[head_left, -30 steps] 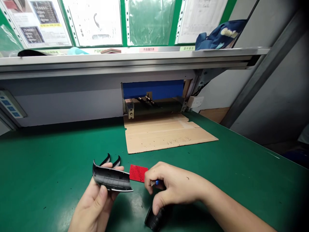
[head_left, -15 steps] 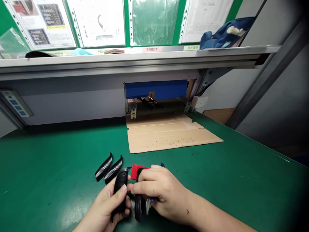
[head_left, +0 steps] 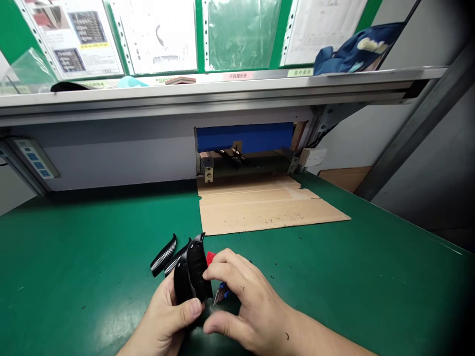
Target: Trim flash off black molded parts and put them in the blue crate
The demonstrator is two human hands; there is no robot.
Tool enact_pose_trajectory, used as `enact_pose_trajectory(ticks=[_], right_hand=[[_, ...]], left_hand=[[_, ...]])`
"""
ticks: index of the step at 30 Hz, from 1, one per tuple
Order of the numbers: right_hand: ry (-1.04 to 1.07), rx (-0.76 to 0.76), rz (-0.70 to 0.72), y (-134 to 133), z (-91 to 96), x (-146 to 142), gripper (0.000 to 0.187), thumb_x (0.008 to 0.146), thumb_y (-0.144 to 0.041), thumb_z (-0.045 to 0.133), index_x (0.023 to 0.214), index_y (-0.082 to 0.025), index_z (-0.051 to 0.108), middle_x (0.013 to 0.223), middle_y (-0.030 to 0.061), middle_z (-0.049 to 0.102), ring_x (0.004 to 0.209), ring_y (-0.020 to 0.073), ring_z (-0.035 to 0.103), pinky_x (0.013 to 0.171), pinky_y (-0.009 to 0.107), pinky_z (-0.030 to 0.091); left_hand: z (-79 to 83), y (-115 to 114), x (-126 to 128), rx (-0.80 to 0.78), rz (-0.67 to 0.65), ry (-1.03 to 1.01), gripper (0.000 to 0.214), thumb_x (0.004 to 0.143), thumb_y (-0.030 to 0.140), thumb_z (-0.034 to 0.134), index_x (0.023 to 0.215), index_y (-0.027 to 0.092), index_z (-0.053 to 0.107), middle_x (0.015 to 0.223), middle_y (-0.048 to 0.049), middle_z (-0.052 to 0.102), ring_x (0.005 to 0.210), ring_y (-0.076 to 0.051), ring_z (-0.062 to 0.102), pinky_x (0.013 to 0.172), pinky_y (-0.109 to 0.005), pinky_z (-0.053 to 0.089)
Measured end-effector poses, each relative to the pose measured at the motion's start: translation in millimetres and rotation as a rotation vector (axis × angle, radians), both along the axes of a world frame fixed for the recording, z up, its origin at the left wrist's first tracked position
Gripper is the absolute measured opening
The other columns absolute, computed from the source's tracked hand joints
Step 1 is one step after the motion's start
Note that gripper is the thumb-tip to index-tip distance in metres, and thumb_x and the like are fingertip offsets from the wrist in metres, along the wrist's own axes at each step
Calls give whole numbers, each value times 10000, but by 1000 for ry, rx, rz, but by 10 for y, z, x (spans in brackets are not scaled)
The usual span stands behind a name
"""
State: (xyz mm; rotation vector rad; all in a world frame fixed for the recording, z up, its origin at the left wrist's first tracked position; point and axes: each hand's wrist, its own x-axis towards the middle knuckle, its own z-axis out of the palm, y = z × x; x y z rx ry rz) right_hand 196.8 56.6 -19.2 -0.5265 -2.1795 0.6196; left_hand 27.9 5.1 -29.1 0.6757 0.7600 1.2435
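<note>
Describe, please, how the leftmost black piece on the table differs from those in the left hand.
The leftmost piece rests on the table; the held pieces sit in the left hand, partly hidden by it. The leftmost piece shows pale streaks; the held pieces look mostly dark. Both are black and curved.

The left hand point(head_left: 165, 314) holds the black shell point(head_left: 196, 267) near its bottom, thumb bent across. The right hand point(head_left: 248, 299) is just right of the shell, one fingertip by its edge, thumb stretched apart below.

Top centre, I read "不良履历表" on a pink label point(head_left: 238, 76); further left, "产品检验" on a green label point(head_left: 166, 80).
</note>
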Motion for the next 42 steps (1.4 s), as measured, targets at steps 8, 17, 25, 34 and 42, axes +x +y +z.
enact_pose_trajectory(ticks=[8,17,25,34,42], right_hand=[[-211,41,-23,-12,-160,-70,203,938,-364,511,873,-192,597,742,8,506,647,156,429,618,282,279],[-257,149,-92,41,-76,2,195,955,-326,448,857,-182,536,742,0,533,661,166,414,619,295,241],[-337,168,-243,42,-21,3,742,909,-757,106,964,-188,577,836,44,499,732,211,397,648,309,265],[-471,283,-361,49,-103,-21,779,901,-732,4,850,-183,554,808,54,459,706,213,365,623,316,214],[-475,323,-298,69,-147,-25,671,995,-619,48,726,-182,480,746,40,484,665,192,341,603,323,180]], left_hand=[[-79,2,5,-26,16,21,500,683,307,803,1138,198,629,1020,-95,666,927,-254,619,832,-338,473],[-233,-9,-78,71,201,208,541,648,429,815,1091,206,598,998,-73,634,916,-228,584,793,-296,456],[-81,-62,-74,147,212,134,514,615,449,832,1034,218,646,1045,-62,635,887,-196,593,772,-250,470],[-140,-65,-92,91,207,188,555,643,466,810,1091,196,625,1053,-98,653,908,-226,606,832,-300,469],[-140,-45,-143,188,156,279,495,636,455,818,1026,203,648,1023,-69,653,904,-224,621,808,-281,491]])
